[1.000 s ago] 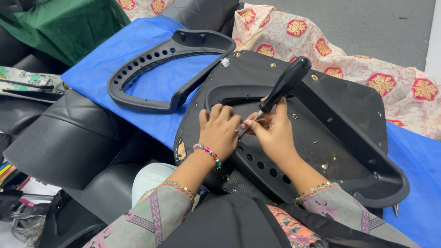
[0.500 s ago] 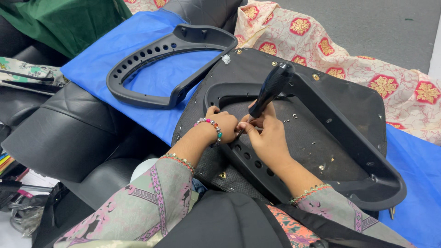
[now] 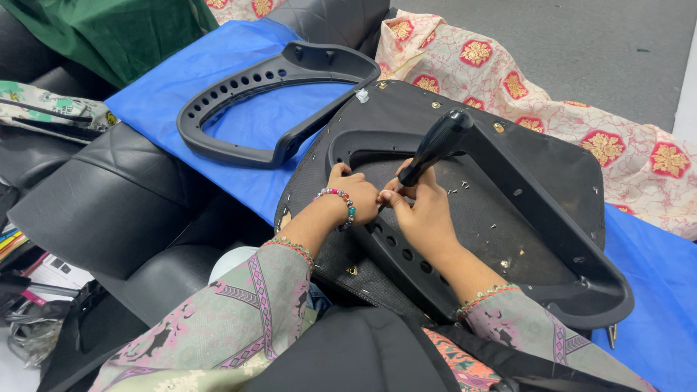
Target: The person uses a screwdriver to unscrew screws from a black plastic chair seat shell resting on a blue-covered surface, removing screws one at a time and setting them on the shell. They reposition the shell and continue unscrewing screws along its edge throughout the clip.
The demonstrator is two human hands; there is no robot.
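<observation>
A black chair seat (image 3: pixel 508 189) is laid upside down on a blue sheet (image 3: pixel 218 80), so its underside can be reached. A black armrest frame (image 3: pixel 523 218) is laid on it, along the rows of holes. A screwdriver with a black handle (image 3: pixel 434 149) is gripped by the right hand (image 3: pixel 425 214) and held tilted, with its tip down at the frame's edge. The left hand (image 3: pixel 356 196) is curled just beside the tip, fingers pinched there; what is pinched cannot be seen. A second armrest frame (image 3: pixel 276 109) is left apart on the sheet. Small screws (image 3: pixel 465 187) are scattered on the seat.
</observation>
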